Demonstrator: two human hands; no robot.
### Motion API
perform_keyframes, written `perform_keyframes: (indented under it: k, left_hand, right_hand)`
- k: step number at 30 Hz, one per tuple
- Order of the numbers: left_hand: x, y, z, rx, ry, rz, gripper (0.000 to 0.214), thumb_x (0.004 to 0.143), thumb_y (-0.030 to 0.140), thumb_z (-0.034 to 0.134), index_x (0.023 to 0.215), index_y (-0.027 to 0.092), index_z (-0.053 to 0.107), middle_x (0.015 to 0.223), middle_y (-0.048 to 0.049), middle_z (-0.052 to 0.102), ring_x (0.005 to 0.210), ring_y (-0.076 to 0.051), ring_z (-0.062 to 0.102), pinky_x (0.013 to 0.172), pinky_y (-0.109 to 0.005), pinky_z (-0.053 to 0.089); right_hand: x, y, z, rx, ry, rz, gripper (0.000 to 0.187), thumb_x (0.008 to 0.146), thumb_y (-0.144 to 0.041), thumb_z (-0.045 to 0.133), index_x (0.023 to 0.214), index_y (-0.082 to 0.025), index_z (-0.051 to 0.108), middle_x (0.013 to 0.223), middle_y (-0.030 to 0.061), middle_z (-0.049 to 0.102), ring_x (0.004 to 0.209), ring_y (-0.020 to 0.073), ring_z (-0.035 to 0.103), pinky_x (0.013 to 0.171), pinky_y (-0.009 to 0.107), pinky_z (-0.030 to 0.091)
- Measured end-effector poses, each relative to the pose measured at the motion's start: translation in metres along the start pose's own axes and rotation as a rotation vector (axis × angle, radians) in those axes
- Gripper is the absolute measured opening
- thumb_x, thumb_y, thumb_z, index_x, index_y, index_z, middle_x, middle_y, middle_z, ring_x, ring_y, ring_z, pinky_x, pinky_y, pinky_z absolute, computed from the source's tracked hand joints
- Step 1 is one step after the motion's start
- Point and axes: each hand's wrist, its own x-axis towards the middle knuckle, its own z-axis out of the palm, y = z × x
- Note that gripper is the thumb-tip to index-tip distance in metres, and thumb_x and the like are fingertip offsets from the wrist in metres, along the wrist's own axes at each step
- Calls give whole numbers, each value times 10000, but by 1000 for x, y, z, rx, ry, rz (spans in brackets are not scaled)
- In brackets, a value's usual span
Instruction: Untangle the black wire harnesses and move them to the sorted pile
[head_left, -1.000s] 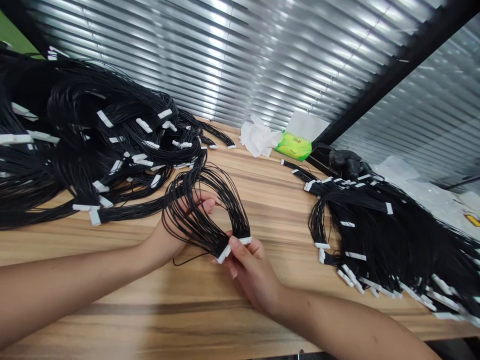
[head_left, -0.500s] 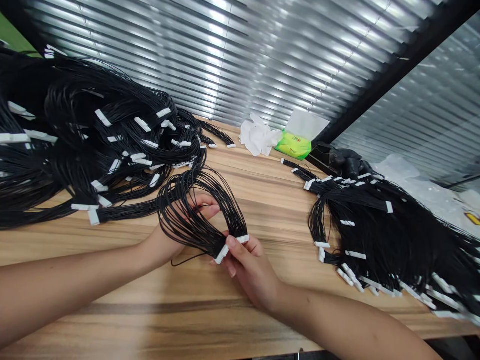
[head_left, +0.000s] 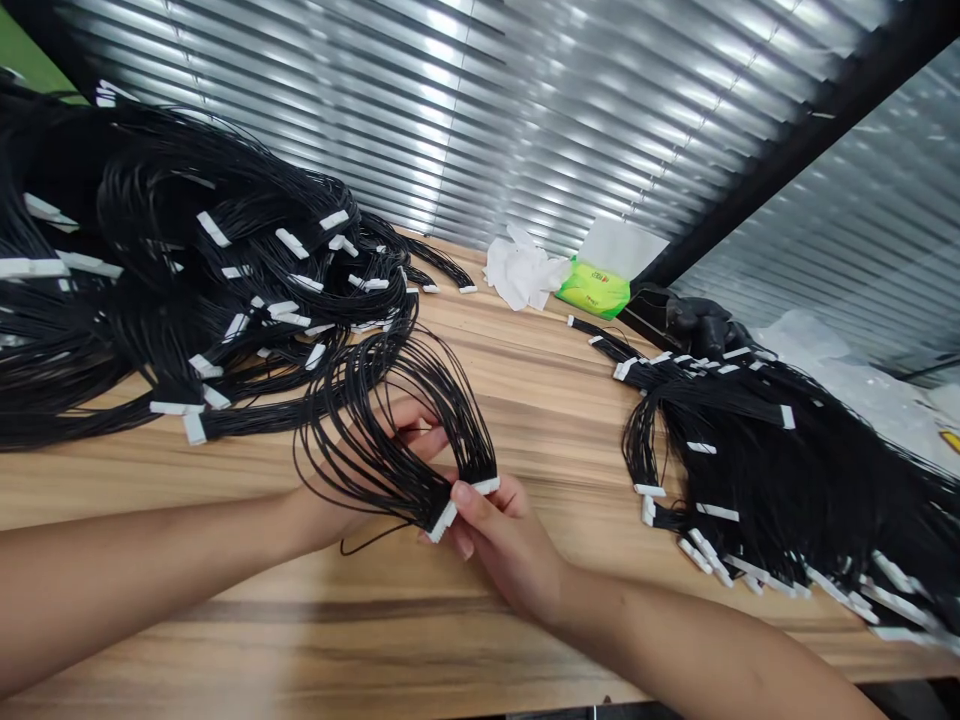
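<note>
A wire harness (head_left: 375,440) of many thin black wires is bent into a loop above the table, its two white connectors brought close together. My right hand (head_left: 510,540) is closed on these ends, thumb over the nearer white connector (head_left: 442,522), with the other white connector (head_left: 487,486) just behind it. Within the loop, my left hand (head_left: 420,430) has its fingers curled among the wires, which partly cover it. One loose wire end sticks out below the left wrist.
A large heap of black harnesses (head_left: 187,250) lies left; another harness pile (head_left: 765,480) spreads right. Crumpled tissue (head_left: 521,270) and a green tissue pack (head_left: 596,288) sit at the back of the wooden table (head_left: 315,640), before a corrugated metal wall (head_left: 390,120). Clear plastic (head_left: 832,360) lies far right.
The wires on the left side of the loop have fanned out wider. My left hand has shifted slightly down and right among them; my right hand keeps its grip on the connectors.
</note>
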Motion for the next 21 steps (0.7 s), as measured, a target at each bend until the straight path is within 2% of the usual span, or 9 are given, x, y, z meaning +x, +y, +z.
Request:
perform_keyframes:
  k: [4,7,10,14,16,21]
  left_hand:
    - [7,-11,-5,161,99,117,158,754,331,631,738,180,675,764,-29,693,739,-161,619,709,-275,503]
    - [8,-14,-8,190,138,156,133,757,300,633,773,180,689,810,-37,715,779,-170,638,767,-299,505]
    - [4,-13,-10,225,112,238,119,778,278,631,804,183,699,844,-37,724,783,-158,645,762,-285,506]
    - [2,-8,-7,289,-12,324,185,787,294,606,671,163,667,687,-43,688,626,-137,607,587,-252,477]
    - [3,-5,-4,319,-60,328,209,787,282,592,633,157,657,638,-46,669,594,-133,589,544,-241,453]
    - [5,-5,0,301,-101,254,174,787,254,594,658,165,670,692,-41,684,663,-138,612,613,-241,472]
  right_hand:
    - [1,1,-1,5,34,8,332,686,-497,742,755,-179,679,473,-59,520,431,63,380,507,243,277]
    - [1,0,-1,0,38,5,345,673,-508,747,766,-182,679,469,-58,516,441,74,400,508,249,277]
    - [0,0,0,6,33,3,328,674,-492,752,735,-184,660,491,-55,520,445,72,402,497,247,264]
    - [-1,1,-1,-35,-2,9,353,693,-489,739,639,-167,606,527,-36,533,455,65,418,484,242,254]
    - [0,2,-2,-49,-7,-1,351,713,-489,724,649,-164,607,517,-39,523,453,63,414,486,240,255]
    - [0,3,-2,-35,59,-50,343,728,-474,717,635,-167,594,504,-50,508,429,50,359,476,234,269]
